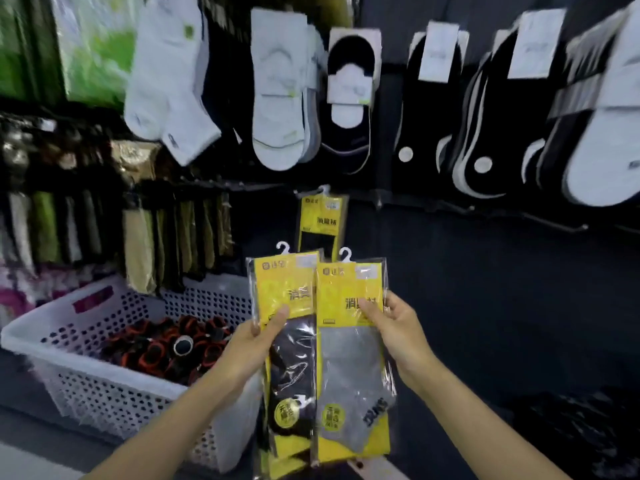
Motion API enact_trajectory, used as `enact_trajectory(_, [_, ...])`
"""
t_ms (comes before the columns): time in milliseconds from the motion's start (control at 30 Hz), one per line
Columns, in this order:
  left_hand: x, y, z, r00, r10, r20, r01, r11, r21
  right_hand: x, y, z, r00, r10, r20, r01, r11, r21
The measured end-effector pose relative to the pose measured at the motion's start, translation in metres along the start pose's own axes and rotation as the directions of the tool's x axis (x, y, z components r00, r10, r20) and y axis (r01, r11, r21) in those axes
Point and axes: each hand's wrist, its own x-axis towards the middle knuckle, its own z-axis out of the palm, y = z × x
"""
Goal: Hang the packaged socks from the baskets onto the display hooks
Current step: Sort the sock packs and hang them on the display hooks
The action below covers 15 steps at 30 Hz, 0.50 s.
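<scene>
Head view looks down two bare forearms toward a dark display wall that fills most of the frame. Along its top hang rows of loose socks, white ankle socks to the left and black and white low-cut socks to the right, blurred. Lower left stands a white perforated basket with rolled black-and-orange socks inside; a row of long narrow packets hangs just behind it. Both forearms rise from the bottom edge and converge at the middle. The left hand grips a pack of black socks with its thumb laid across the front of the yellow card and the fingers hidden behind. The right hand grips a pack of grey socks the same way, thumb on the card's front and fingers curled round the right edge. The two packs stand upright side by side, in front of the wall and just right of the basket, with the grey pack's left edge overlapping the black pack. A third yellow-carded sock pack hangs on the wall directly above them. A bare display hook juts from the wall to the right. Each held pack has a small white plastic hanger hook on top, touching nothing.
</scene>
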Motion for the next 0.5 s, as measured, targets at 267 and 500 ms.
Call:
enact_trajectory(267, [0.045,0.063,-0.094,0.908,0.160,-0.387,-0.111,0.983,0.147,0.054,-0.038,0.043,0.995,-0.099,-0.014,0.098,0.994,-0.052])
enact_trajectory(500, [0.057,0.094,-0.119,0.841,0.303,-0.449,-0.211,0.946,0.244,0.092,-0.046,0.084,0.989,-0.150,-0.001,0.149,0.981,-0.125])
